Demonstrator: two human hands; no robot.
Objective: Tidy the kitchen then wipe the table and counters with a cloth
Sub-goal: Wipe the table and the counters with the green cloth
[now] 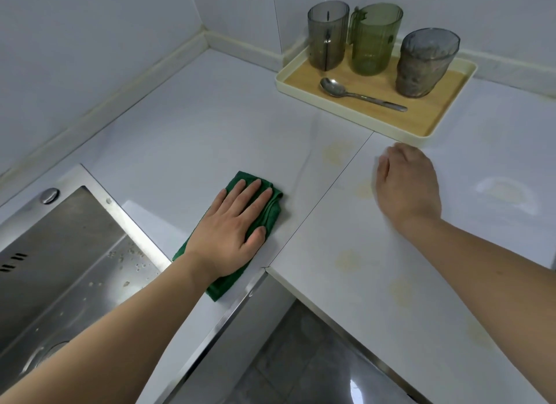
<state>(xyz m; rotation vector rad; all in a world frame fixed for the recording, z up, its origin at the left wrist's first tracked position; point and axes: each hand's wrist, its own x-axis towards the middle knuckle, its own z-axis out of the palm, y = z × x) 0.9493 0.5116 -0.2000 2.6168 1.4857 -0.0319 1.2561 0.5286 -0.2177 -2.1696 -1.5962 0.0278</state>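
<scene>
Green cloth (264, 206) under flat left hand (233, 230); right hand (406, 187) apart, blurred, grip unclear.

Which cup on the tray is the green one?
The middle cup, the one with a handle, is green. The cups on either side, left and right, are grey.

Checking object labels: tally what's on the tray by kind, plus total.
Grey cups: 2, a ribbed one at back left and a textured one at right
Green pitcher: 1
Spoons: 1 spoon lying on the tray; a utensil stands inside the ribbed cup, kind unclear, not counted
Total: 4
</scene>
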